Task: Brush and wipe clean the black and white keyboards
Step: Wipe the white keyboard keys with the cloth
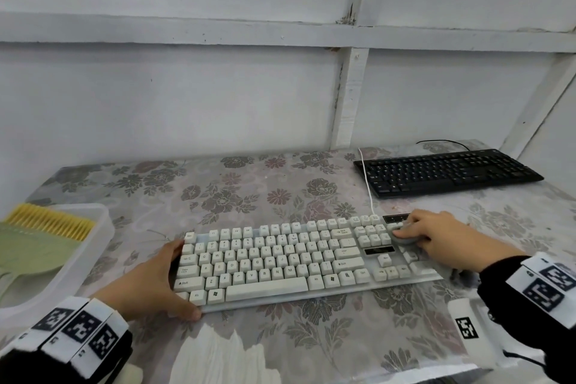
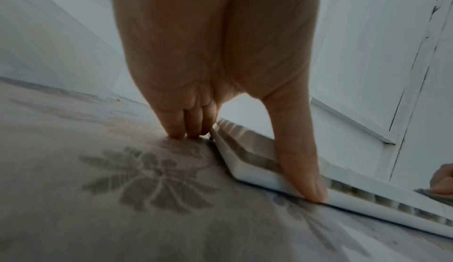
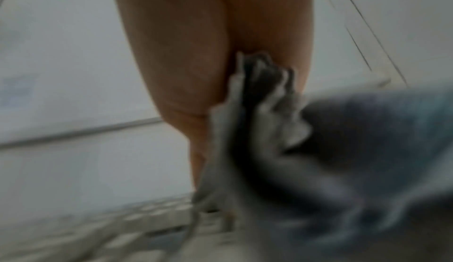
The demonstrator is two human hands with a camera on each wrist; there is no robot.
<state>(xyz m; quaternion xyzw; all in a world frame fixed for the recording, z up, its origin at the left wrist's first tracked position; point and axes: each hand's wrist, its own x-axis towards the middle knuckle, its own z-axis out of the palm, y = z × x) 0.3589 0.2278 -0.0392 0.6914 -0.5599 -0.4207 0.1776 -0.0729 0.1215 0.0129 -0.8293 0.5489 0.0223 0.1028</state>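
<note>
The white keyboard lies across the middle of the flowered table. My left hand grips its left end, thumb on the front edge and fingers down the left side. The left wrist view shows that corner of the keyboard between thumb and fingers. My right hand holds a bunched grey cloth on the number pad. In the blurred right wrist view the cloth hangs from the palm. The black keyboard lies at the back right, untouched.
A clear plastic tub at the left holds a green brush with yellow bristles. The white keyboard's cable runs back past the black keyboard. A white tagged block lies near the front right. The wall stands close behind the table.
</note>
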